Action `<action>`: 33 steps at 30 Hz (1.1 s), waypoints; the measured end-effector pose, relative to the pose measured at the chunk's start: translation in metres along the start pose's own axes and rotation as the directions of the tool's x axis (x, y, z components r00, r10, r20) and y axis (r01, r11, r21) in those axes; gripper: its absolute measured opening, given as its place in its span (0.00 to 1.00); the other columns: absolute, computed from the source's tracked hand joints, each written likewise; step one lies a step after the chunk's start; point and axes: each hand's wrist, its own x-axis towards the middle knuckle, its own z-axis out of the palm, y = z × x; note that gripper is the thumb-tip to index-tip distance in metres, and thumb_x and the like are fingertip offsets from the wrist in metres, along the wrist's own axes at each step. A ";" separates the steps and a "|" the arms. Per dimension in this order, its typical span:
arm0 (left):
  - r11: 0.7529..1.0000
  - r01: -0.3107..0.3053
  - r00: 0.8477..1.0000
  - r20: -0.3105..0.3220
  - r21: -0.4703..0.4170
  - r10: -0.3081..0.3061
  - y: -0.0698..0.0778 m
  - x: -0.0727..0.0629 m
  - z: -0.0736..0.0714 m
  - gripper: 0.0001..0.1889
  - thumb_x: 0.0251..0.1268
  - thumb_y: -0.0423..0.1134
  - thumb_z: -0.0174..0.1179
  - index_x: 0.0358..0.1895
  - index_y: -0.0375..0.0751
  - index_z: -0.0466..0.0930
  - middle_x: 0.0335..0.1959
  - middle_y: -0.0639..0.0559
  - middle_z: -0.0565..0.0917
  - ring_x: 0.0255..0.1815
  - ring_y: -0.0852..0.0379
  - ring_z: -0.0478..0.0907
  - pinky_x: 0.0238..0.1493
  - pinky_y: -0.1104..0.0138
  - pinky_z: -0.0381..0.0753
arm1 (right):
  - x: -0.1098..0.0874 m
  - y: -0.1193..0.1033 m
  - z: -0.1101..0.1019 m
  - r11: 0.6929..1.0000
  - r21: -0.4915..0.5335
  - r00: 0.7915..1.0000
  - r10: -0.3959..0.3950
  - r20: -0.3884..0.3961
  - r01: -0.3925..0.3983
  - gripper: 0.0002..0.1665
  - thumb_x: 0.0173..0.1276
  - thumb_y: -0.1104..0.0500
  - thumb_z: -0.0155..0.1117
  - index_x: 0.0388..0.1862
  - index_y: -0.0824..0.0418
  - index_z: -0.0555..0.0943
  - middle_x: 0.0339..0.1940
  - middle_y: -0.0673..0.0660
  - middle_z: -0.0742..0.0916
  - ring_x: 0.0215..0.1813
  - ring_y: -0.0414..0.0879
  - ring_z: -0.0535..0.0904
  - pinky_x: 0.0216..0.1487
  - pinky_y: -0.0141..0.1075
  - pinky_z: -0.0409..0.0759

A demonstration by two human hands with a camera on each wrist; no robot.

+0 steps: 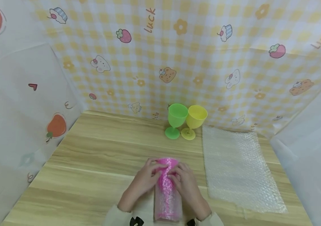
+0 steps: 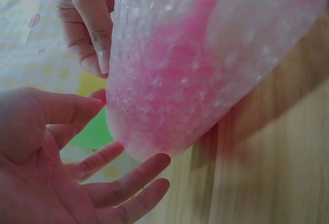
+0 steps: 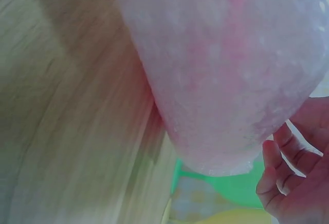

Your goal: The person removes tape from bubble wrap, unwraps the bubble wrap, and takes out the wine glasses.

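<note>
Left hand (image 1: 145, 175), fingers spread, and right hand (image 1: 186, 180) flank the wrapped pink goblet (image 1: 167, 192).

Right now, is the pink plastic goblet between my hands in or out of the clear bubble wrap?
In: the clear bubble wrap surrounds the pink plastic goblet, whose bowl and stem show through in the left wrist view.

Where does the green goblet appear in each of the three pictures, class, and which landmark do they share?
Head: the green goblet is just right of centre, beside the yellow goblet.
Left wrist: left of centre, a partly hidden green patch.
Right wrist: low, right of centre, partly hidden behind the wrapped pink goblet.
Shared landmark: that wrapped pink goblet, large in both wrist views, low near centre in the head view.
</note>
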 end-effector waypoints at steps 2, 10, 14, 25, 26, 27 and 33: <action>1.000 0.002 1.000 -0.002 -0.007 -0.002 -0.001 0.000 -0.002 0.15 0.65 0.37 0.54 0.54 0.49 0.79 0.64 0.42 0.67 0.44 0.50 0.77 0.35 0.65 0.80 | 0.001 -0.002 0.000 1.000 0.010 1.000 -0.001 0.011 0.001 0.07 0.49 0.60 0.72 0.28 0.52 0.82 0.31 0.43 0.79 0.39 0.35 0.71 0.39 0.29 0.76; 0.999 0.022 1.000 -0.007 -0.040 -0.023 -0.005 -0.001 -0.004 0.12 0.64 0.38 0.55 0.50 0.47 0.79 0.62 0.45 0.68 0.43 0.54 0.75 0.38 0.65 0.78 | 0.003 -0.003 -0.002 0.979 0.184 0.991 0.066 0.115 -0.086 0.03 0.57 0.59 0.65 0.31 0.56 0.80 0.32 0.43 0.78 0.38 0.37 0.70 0.37 0.28 0.76; 0.996 0.021 1.000 0.006 -0.083 -0.021 -0.008 -0.003 -0.003 0.10 0.64 0.40 0.56 0.47 0.46 0.79 0.58 0.43 0.71 0.43 0.51 0.74 0.39 0.61 0.78 | -0.001 0.003 -0.008 0.920 0.361 0.981 0.093 0.171 -0.150 0.04 0.62 0.60 0.61 0.34 0.60 0.80 0.32 0.50 0.79 0.35 0.36 0.71 0.35 0.27 0.76; 0.975 -0.019 0.998 0.049 -0.221 0.031 -0.015 -0.016 0.003 0.12 0.62 0.44 0.58 0.46 0.44 0.76 0.55 0.41 0.70 0.48 0.47 0.72 0.47 0.56 0.77 | -0.011 -0.002 -0.014 0.952 0.301 0.978 -0.001 0.209 -0.063 0.14 0.58 0.62 0.65 0.44 0.60 0.82 0.31 0.51 0.73 0.31 0.36 0.67 0.30 0.25 0.73; 0.973 -0.014 0.998 0.055 -0.232 0.028 -0.014 -0.017 0.004 0.12 0.62 0.45 0.59 0.46 0.44 0.76 0.55 0.40 0.69 0.48 0.47 0.73 0.46 0.57 0.77 | -0.012 -0.003 -0.013 0.959 0.281 0.978 -0.014 0.207 -0.045 0.14 0.57 0.62 0.66 0.44 0.59 0.82 0.31 0.51 0.72 0.31 0.37 0.67 0.30 0.25 0.73; 0.970 -0.008 0.998 0.059 -0.243 0.024 -0.013 -0.017 0.004 0.12 0.62 0.45 0.59 0.45 0.45 0.76 0.56 0.40 0.69 0.48 0.47 0.72 0.46 0.57 0.77 | -0.012 -0.004 -0.012 0.963 0.266 0.979 -0.022 0.203 -0.034 0.13 0.57 0.62 0.66 0.43 0.59 0.82 0.31 0.50 0.71 0.32 0.37 0.66 0.30 0.25 0.73; 0.967 0.003 0.998 0.066 -0.256 0.014 -0.010 -0.018 0.006 0.14 0.60 0.48 0.60 0.44 0.45 0.75 0.58 0.39 0.68 0.50 0.46 0.73 0.46 0.56 0.79 | -0.013 -0.007 -0.012 0.963 0.253 0.977 0.045 0.209 -0.099 0.07 0.55 0.63 0.67 0.34 0.57 0.82 0.30 0.49 0.71 0.32 0.38 0.68 0.31 0.26 0.75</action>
